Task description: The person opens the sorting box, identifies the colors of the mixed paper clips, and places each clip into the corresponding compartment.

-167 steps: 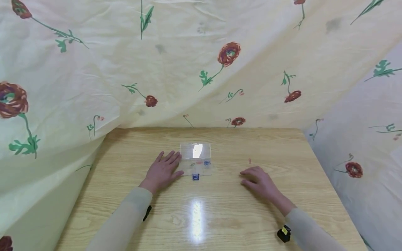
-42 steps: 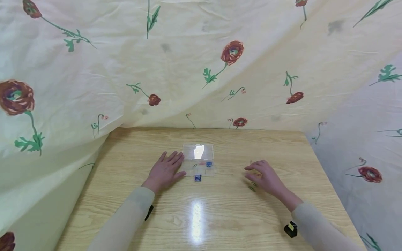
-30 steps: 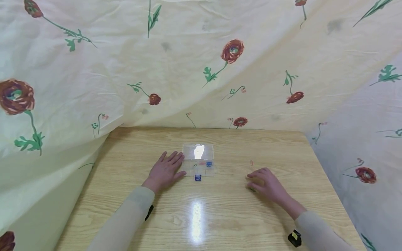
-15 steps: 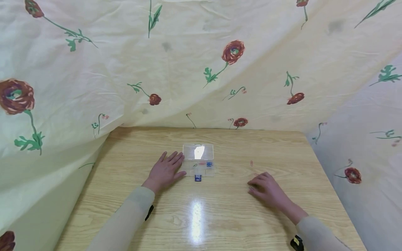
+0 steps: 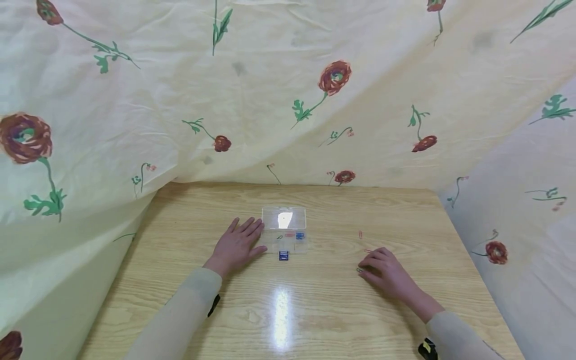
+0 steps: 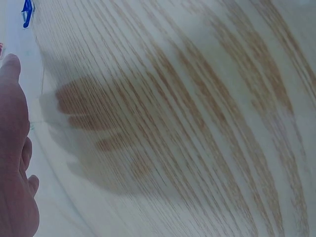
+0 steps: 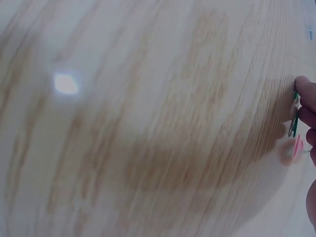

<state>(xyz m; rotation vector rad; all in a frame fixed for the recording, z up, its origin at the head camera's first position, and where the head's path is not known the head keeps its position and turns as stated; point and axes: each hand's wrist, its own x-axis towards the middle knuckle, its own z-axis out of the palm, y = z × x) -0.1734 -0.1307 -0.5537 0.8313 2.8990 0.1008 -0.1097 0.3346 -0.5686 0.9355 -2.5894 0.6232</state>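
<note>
The right hand point(image 5: 388, 276) seems to be picking up the green clip point(image 7: 294, 124), fingers clamped on it near the pink clip point(image 7: 297, 146); the left hand point(image 5: 234, 248) lies flat beside the box point(image 5: 294, 222), fingers apart. Lifting calls for a firm pinch.

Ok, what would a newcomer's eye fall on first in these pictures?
Probably the flowered cloth, filling the upper half of the head view behind the table. Next, perhaps, the open clear box near the table's middle, with the left hand spread beside it. Then the right hand, farther right, its fingertips at a green clip.
</note>
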